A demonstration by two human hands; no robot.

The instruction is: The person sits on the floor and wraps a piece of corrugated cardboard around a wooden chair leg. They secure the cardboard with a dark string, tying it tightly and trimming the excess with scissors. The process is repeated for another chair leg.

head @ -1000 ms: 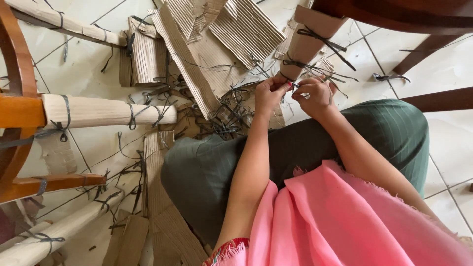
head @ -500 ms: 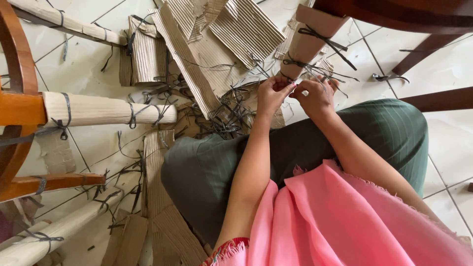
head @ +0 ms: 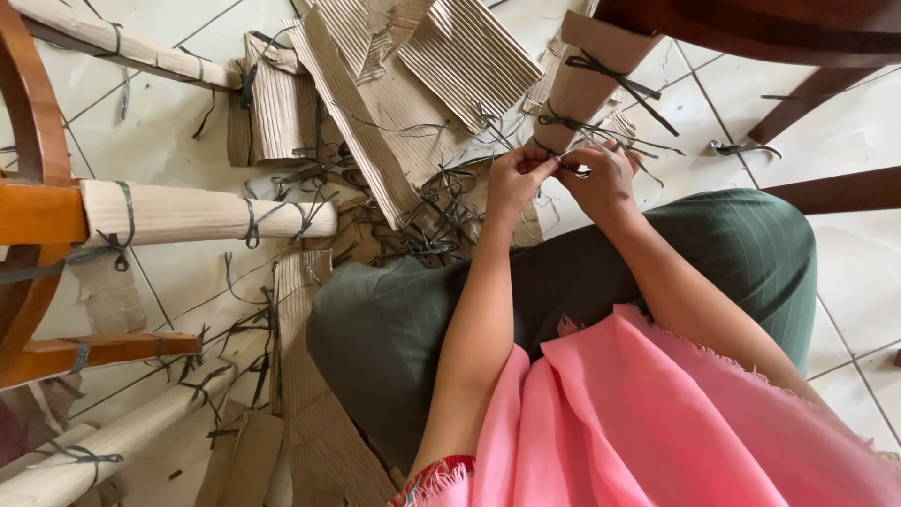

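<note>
Right at the centre of the action is a thin dark grey plastic strap (head: 569, 170), stretched short between both hands just above the knee of the dark green pinstriped trousers (head: 723, 253). The left hand (head: 515, 178) pinches one end, fingertips closed tight on it. The right hand (head: 601, 180) has its fingers curled in and closed around the other end, knuckles up toward the camera. The two hands are almost touching.

Just beyond them stands a chair leg wrapped in brown corrugated cardboard (head: 587, 80), tied round with more dark straps, its foot close to the right hand. Behind the left hand, a loose tangle of cut dark straps (head: 434, 223) lies on torn sheets of ribbed brown cardboard (head: 404, 94), spread over the pale tiled floor (head: 169, 141).

Over on the left, a cardboard-wrapped wooden rail (head: 202, 213) juts out from an orange-brown wooden chair frame (head: 33, 211), straps knotted along it. Top right, bare dark brown wooden chair legs (head: 817, 89) cross the tiles. Nearest the camera, a pink cloth with a frayed edge (head: 657, 422) covers the lap.
</note>
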